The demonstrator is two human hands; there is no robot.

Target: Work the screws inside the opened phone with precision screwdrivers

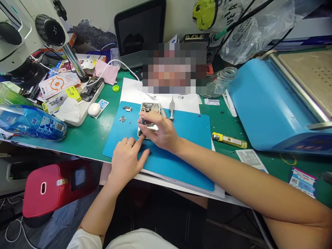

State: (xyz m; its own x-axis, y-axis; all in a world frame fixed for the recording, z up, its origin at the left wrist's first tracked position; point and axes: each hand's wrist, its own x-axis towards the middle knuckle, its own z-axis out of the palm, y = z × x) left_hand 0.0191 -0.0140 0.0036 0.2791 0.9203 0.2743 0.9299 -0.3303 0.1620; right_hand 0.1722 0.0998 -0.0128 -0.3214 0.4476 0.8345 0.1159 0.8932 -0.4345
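An opened phone point(150, 108) with its inner parts bare lies on a blue mat point(192, 148). My right hand point(162, 131) arches over it, thumb and fingers closed round a small screwdriver point(143, 121) that stands upright over the phone; its tip is hidden. With its index fingertip, my left hand point(127, 155) touches the phone's near edge; the thumb is apart and nothing is in its grasp. A second screwdriver point(172, 110) rests right of the phone, beside a partly hidden grey tool point(163, 112). Small metal parts point(127, 108) lie to the left.
White paper point(129, 88) extends behind the mat. A blue machine point(249, 100), a glass jar point(220, 81) and a yellow cutter point(229, 140) are on the right. On the left are a blue bottle point(33, 122), a white egg-shaped object point(94, 109) and a microscope stand point(75, 62).
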